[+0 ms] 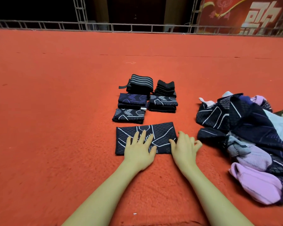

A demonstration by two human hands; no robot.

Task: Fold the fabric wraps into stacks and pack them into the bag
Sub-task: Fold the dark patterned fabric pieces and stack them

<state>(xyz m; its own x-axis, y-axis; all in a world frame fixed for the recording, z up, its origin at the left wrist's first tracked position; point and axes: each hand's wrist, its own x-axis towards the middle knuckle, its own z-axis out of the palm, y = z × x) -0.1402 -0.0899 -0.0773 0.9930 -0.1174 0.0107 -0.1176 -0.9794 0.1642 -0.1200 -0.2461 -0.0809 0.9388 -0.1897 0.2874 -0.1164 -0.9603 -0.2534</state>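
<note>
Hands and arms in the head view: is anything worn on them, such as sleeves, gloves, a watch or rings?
Nothing worn shows. The left hand and right hand are bare, without gloves, and no rings are visible. Both forearms are bare down to the frame's bottom edge, with no sleeve, watch or band on either wrist.

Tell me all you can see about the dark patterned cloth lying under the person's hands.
The dark wrap is a navy, quilted-looking fabric with a diamond texture and white line patterns. It lies flat on the red carpet, folded into a wide rectangle, just in front of the folded stacks. The left hand presses flat on its middle with fingers spread; the right hand touches its right edge.
</note>
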